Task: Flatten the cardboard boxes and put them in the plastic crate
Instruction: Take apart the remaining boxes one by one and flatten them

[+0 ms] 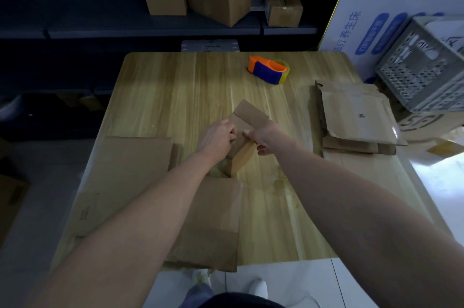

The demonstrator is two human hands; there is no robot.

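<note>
Gripping the small box [242,142] with both my left hand [218,138] and right hand [261,138], I could tear a flap by forcing it.

Desk [190,86], centre frame: pale wood, visible grain, smooth with a slight sheen. Small box [247,117] and flattened boxes [356,117], right: matt brown cardboard. Tape dispenser [268,69]: glossy orange and blue plastic. Crate [421,76], upper right: perforated grey plastic.

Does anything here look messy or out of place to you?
The grey plastic crate at the right looks tilted, not level. The flattened cardboard stack next to it is unevenly piled, with a ragged far corner.
</note>
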